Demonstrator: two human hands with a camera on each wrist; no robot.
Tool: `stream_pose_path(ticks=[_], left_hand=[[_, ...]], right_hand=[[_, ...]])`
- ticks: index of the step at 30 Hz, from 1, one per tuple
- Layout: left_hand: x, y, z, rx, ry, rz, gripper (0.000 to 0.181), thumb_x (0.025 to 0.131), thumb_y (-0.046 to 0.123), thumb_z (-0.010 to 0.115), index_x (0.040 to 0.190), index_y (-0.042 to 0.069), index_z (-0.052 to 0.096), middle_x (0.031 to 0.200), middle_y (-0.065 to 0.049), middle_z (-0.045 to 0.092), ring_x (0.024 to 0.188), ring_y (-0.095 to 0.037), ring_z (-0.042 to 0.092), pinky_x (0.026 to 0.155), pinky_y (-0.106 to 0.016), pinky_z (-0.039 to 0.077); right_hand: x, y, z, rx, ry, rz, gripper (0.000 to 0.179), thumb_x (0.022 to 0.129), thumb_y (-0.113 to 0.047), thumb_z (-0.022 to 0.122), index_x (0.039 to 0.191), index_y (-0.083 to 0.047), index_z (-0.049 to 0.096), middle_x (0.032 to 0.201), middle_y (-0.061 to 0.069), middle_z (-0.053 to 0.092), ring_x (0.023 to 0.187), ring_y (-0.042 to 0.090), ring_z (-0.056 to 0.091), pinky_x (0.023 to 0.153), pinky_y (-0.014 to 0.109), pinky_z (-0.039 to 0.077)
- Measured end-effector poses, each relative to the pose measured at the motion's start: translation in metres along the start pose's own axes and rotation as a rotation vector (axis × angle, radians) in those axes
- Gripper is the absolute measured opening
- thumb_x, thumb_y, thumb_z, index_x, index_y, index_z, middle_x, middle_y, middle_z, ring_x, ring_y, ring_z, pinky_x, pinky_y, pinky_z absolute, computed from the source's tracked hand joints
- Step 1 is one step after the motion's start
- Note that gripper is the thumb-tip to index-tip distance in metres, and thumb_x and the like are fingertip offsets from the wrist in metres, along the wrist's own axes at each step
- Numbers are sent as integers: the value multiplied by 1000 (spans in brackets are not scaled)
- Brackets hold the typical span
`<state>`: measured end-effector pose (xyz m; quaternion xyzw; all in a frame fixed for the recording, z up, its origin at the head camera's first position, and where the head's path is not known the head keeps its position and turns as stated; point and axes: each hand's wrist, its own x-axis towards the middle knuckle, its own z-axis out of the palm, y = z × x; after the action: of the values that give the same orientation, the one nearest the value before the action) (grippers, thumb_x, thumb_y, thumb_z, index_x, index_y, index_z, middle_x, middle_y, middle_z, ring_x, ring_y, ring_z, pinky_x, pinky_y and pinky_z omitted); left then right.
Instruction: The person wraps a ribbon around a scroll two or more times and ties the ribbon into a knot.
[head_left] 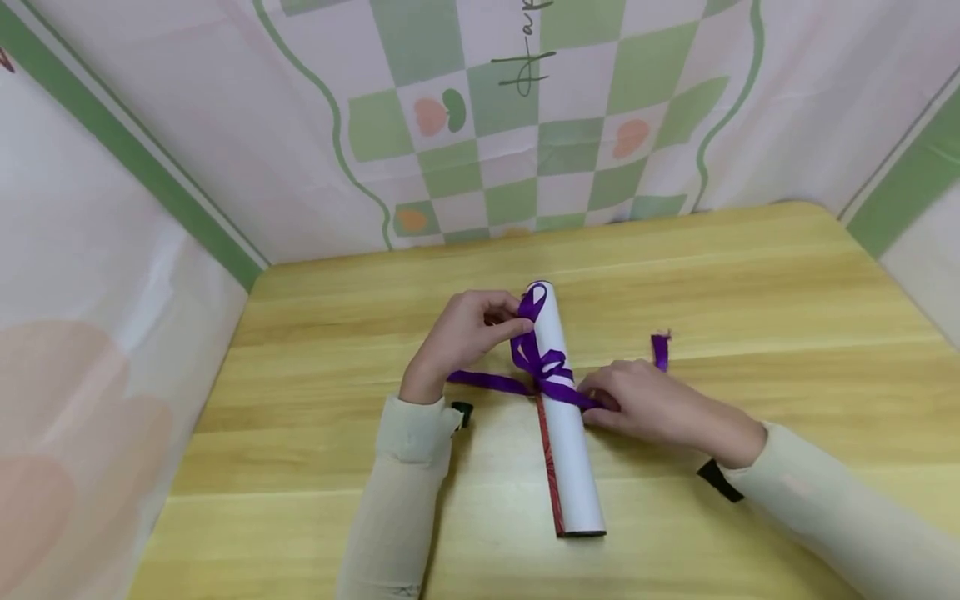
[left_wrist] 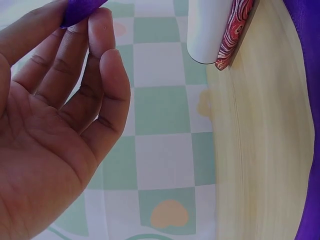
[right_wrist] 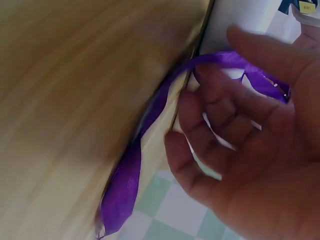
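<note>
A white paper roll [head_left: 576,475] with a red patterned edge [head_left: 551,475] lies lengthwise on the table. Round its middle runs a purple ribbon [head_left: 491,382], knotted with loops on top. My left hand [head_left: 467,332] pinches an upright ribbon loop near the roll's far end; in the left wrist view the ribbon [left_wrist: 82,11] shows at the thumb and index fingertips. On the roll's right side is my right hand [head_left: 645,402], beside the ribbon tail. In the right wrist view its thumb and loosely bent fingers stand apart, with the ribbon [right_wrist: 217,59] passing between thumb and index finger.
The wooden table [head_left: 315,483] reaches back to a green-and-white checked cloth [head_left: 510,142]. One ribbon end [head_left: 660,352] sticks out beyond the right hand, and another tail runs left under the left wrist. Dark straps show at both cuffs.
</note>
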<state>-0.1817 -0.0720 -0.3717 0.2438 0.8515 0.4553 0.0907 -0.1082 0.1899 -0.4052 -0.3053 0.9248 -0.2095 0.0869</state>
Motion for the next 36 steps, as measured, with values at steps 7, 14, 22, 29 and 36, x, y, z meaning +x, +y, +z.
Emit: stream_pose_path(ticks=[7, 14, 22, 29, 36], left_hand=[[3, 4, 2, 15, -7, 17, 14, 100, 20, 75, 101, 7, 77, 95, -7, 78, 83, -13, 64, 77, -22, 51], [4, 5, 1, 7, -10, 5, 12, 99, 20, 76, 98, 8, 77, 92, -5, 76, 80, -12, 61, 75, -22, 48], [2, 3, 2, -9, -3, -4, 13, 99, 19, 76, 103, 6, 78, 95, -7, 77, 84, -13, 64, 78, -22, 51], [1, 1, 3, -6, -7, 5, 14, 99, 20, 76, 104, 6, 78, 97, -7, 78, 84, -13, 65, 78, -22, 52], [2, 0, 3, -1, -3, 14, 13, 99, 19, 76, 102, 6, 77, 96, -7, 78, 84, -13, 66, 79, -22, 52]], right_hand=[[-11, 10, -10, 303, -122, -104, 11, 100, -28, 74, 98, -19, 68, 86, -11, 61, 78, 5, 54, 69, 23, 47], [-14, 17, -12, 494, -188, -33, 34, 105, -25, 67, 127, 0, 62, 102, -1, 75, 92, 7, 68, 81, 25, 57], [-5, 3, -4, 399, -180, 73, 33, 95, -33, 79, 109, -5, 68, 80, -8, 69, 67, 2, 60, 62, 22, 51], [-9, 3, -2, 452, -316, 14, 17, 98, -29, 75, 86, -17, 71, 67, -13, 54, 59, -2, 47, 53, 19, 39], [-8, -3, 1, 478, -296, 80, 44, 96, -31, 77, 121, 3, 66, 88, -7, 70, 74, 4, 63, 65, 22, 53]])
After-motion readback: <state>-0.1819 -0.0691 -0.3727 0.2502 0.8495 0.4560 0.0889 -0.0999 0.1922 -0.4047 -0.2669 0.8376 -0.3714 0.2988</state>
